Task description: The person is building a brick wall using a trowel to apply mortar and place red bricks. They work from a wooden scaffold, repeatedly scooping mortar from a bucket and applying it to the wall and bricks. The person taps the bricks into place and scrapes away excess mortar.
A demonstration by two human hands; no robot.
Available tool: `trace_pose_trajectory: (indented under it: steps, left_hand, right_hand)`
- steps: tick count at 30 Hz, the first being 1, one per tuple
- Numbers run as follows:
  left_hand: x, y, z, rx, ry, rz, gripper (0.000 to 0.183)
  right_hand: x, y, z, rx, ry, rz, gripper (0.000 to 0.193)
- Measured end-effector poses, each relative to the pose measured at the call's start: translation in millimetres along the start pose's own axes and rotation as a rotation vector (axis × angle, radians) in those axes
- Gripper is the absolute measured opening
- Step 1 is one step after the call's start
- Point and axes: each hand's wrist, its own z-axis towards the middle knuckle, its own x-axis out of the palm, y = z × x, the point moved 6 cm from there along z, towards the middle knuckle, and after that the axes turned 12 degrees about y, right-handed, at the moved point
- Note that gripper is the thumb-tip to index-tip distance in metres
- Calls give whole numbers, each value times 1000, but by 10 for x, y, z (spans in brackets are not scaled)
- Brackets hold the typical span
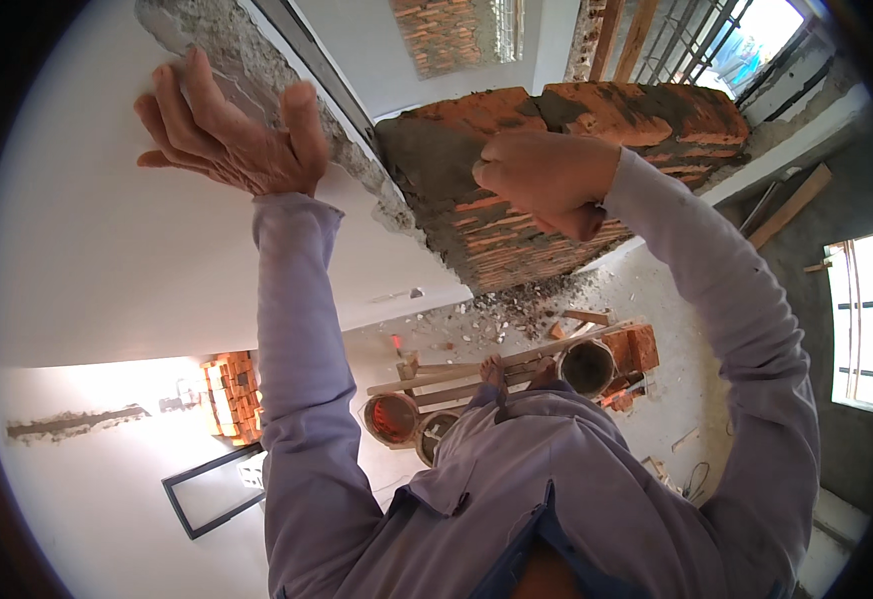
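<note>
My left hand is open, its fingers spread against the white plastered wall beside a strip of rough, broken plaster. To the right, my right hand is closed in front of a brick wall. Whatever it grips, if anything, is hidden behind the fingers. Grey mortar covers the brickwork just left of that hand, while the courses below still show orange brick. A dark metal frame edge runs between the plastered wall and the bricks.
Below, my feet are on wooden planks. Around them stand a bucket of grey mix, an orange-looking bucket and loose bricks. Rubble lies along the wall's foot. A black rectangular frame is at lower left.
</note>
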Motion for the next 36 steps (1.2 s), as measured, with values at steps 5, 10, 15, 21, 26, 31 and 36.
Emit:
trace_pose_trajectory:
  steps: [5, 10, 15, 21, 26, 31, 36]
  left_hand:
    - [-60, 53, -27, 24, -16, -29, 74]
    - [-56, 33, -41, 37, 6, -35, 80]
    - [48, 128, -27, 115, -38, 43, 88]
    - [56, 5, 21, 145, 46, 101, 93]
    - [6, -9, 18, 107, 98, 86, 90]
    - [370, -279, -77, 284, 180, 144, 87]
    - [630, -390, -8, 388, 174, 168, 83]
  right_hand:
    - [92, 50, -543, 96, -157, -150, 26]
    - [438, 315, -722, 419, -352, 586, 27]
    - [1060, 312, -850, 449, -611, 573, 21]
    - [2890, 437, -2081, 699, -818, 565, 26]
    - [5495, 567, -2406, 1231, -324, 976, 44]
    - [7750, 772, -2328, 1413, 30, 1149, 39]
    - [8709, 342, -2122, 1462, 201, 1221, 26]
